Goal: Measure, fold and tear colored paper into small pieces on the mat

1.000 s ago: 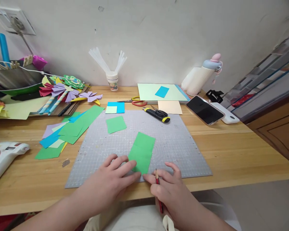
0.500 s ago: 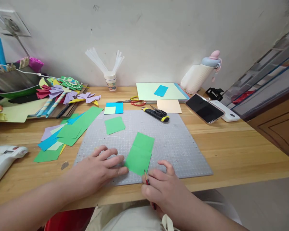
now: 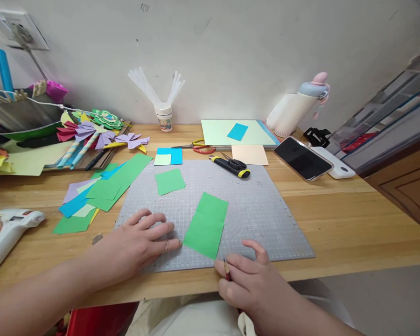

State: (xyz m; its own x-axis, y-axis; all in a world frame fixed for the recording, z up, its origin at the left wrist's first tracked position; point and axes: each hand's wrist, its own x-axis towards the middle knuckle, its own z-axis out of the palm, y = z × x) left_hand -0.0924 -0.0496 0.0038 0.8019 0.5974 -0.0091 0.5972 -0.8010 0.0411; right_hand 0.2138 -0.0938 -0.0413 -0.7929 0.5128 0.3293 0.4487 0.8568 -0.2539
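A green paper rectangle (image 3: 207,225) with a crease across it lies tilted on the grey cutting mat (image 3: 262,219). My left hand (image 3: 143,240) rests flat on the mat with fingers spread, its thumb tip close to the paper's lower left corner. In my right hand (image 3: 247,280), at the mat's front edge, is a pencil (image 3: 227,269), its point just to the right of the paper's lower corner. A smaller green paper square (image 3: 170,182) lies farther back on the mat.
A utility knife (image 3: 231,166) and small black scissors (image 3: 236,162) lie at the mat's back edge. Paper scraps (image 3: 105,191) and a glue gun (image 3: 14,233) are to the left. A phone (image 3: 303,158) lies right; a paper cup (image 3: 164,117) with white sticks stands behind.
My right hand has drawn the pencil slightly right, away from the green paper. My left hand has shifted a little left off the paper's edge. The whole view has shifted slightly.
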